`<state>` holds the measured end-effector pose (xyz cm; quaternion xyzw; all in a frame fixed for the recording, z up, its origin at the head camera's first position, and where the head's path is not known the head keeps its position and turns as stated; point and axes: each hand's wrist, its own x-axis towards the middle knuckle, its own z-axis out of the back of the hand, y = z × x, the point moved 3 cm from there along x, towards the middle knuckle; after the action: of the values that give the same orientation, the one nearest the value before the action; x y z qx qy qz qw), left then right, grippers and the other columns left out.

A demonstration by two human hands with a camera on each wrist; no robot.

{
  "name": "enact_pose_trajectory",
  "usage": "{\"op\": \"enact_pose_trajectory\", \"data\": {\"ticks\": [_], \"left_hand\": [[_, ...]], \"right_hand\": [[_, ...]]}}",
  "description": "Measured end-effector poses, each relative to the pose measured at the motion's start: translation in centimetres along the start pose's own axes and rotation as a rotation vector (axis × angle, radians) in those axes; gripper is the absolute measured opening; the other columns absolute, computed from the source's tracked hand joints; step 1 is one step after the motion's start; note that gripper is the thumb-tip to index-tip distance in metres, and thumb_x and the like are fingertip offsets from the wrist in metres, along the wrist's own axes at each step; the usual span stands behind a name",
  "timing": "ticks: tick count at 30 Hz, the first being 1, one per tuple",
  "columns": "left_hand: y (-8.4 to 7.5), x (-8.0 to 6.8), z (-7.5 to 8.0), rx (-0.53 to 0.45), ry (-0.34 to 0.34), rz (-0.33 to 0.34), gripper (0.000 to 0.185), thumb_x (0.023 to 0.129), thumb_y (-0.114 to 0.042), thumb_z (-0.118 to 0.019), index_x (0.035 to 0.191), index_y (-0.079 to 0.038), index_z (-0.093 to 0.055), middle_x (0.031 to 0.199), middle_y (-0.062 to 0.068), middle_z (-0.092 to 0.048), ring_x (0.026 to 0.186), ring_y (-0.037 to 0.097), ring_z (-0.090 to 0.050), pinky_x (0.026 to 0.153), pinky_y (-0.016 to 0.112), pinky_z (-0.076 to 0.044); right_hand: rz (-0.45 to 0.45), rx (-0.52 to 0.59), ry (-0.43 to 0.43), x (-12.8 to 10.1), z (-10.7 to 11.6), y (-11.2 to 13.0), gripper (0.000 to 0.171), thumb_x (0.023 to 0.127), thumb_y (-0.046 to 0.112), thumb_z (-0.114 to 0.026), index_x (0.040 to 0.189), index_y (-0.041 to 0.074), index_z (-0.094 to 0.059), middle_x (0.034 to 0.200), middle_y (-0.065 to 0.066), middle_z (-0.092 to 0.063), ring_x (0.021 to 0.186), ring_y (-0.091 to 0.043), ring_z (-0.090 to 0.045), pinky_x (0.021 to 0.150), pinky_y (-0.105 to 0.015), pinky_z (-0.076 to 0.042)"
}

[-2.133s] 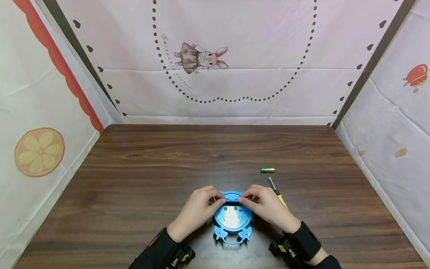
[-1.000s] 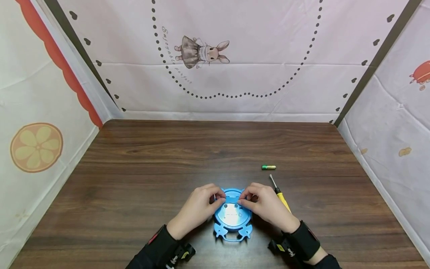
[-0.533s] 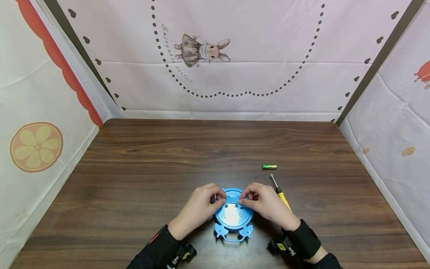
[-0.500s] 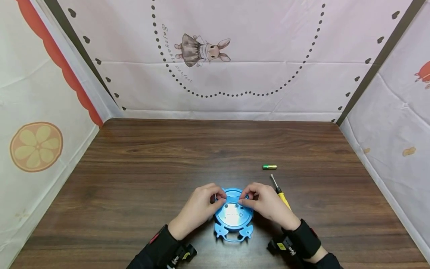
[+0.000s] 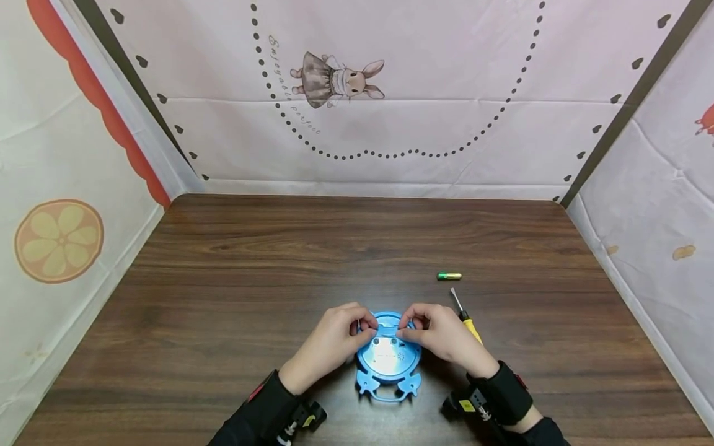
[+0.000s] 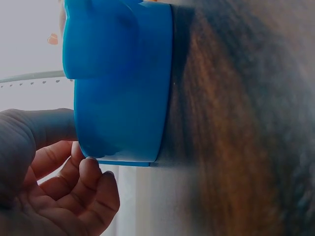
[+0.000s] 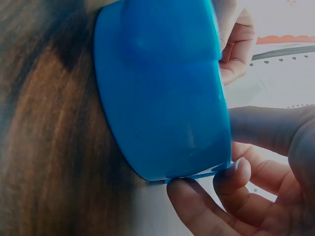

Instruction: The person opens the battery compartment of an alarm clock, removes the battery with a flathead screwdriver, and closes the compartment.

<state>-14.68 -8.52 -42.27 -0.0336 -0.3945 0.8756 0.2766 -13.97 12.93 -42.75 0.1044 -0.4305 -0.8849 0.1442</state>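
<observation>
Both hands' curled fingers (image 5: 365, 325) pinching blue clock (image 5: 388, 360), left hand (image 5: 329, 345), right hand (image 5: 443, 339)

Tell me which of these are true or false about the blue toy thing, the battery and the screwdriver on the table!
1. Both hands touch the blue round device. True: the left hand and the right hand pinch at its top edge.
2. The battery is inside the device. False: it lies on the wooden table, apart from it.
3. The screwdriver has a yellow handle. True.
4. The right hand holds the screwdriver. False: it lies on the table beside that hand.
5. The battery is red. False: it is green.
</observation>
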Motion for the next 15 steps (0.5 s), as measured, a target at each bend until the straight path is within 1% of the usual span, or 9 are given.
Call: {"op": "enact_pose_trajectory", "data": {"ticks": [3, 7, 9, 12, 15], "left_hand": [[0.0, 0.0, -0.1, 0.016, 0.004, -0.007, 0.006, 0.093, -0.008, -0.071, 0.094, -0.013, -0.074, 0.083, -0.011, -0.057, 0.068, 0.005, -0.05, 0.06, 0.025, -0.046], [-0.1, -0.1, -0.2, 0.07, 0.003, -0.037, 0.006, 0.094, -0.009, -0.071, 0.095, -0.014, -0.074, 0.085, -0.01, -0.057, 0.069, 0.005, -0.049, 0.061, 0.025, -0.046], [-0.2, -0.2, -0.2, 0.108, -0.004, -0.073, 0.005, 0.095, -0.01, -0.071, 0.096, -0.014, -0.075, 0.086, -0.009, -0.059, 0.072, 0.004, -0.051, 0.063, 0.024, -0.047], [-0.4, -0.4, -0.1, 0.176, -0.006, -0.142, 0.005, 0.096, -0.013, -0.071, 0.098, -0.013, -0.075, 0.089, -0.008, -0.06, 0.076, 0.004, -0.053, 0.066, 0.024, -0.048], [-0.6, -0.7, 0.1, 0.256, 0.006, -0.211, 0.008, 0.097, -0.015, -0.07, 0.102, -0.014, -0.076, 0.092, -0.008, -0.06, 0.082, 0.005, -0.054, 0.07, 0.025, -0.049]], "right_hand": [[0.005, 0.003, -0.009, -0.1, -0.1, 0.0, 0.006, 0.094, 0.025, -0.074, 0.092, 0.021, -0.069, 0.072, 0.003, -0.05, 0.06, -0.012, -0.044, 0.059, -0.025, -0.034], [0.035, -0.011, -0.025, -0.3, -0.1, 0.0, 0.006, 0.094, 0.025, -0.074, 0.092, 0.022, -0.069, 0.073, 0.003, -0.051, 0.06, -0.01, -0.044, 0.058, -0.025, -0.035], [0.072, -0.031, -0.046, -0.4, -0.1, 0.0, 0.006, 0.093, 0.023, -0.074, 0.092, 0.021, -0.068, 0.075, 0.004, -0.051, 0.062, -0.009, -0.045, 0.058, -0.026, -0.037], [0.153, -0.087, -0.089, -0.6, -0.2, 0.2, 0.007, 0.092, 0.019, -0.076, 0.092, 0.021, -0.069, 0.077, 0.007, -0.05, 0.066, -0.007, -0.047, 0.061, -0.025, -0.041], [0.23, -0.151, -0.134, -1.1, -0.2, 0.3, 0.007, 0.092, 0.019, -0.077, 0.092, 0.021, -0.07, 0.077, 0.011, -0.05, 0.069, -0.005, -0.048, 0.063, -0.024, -0.043]]}}
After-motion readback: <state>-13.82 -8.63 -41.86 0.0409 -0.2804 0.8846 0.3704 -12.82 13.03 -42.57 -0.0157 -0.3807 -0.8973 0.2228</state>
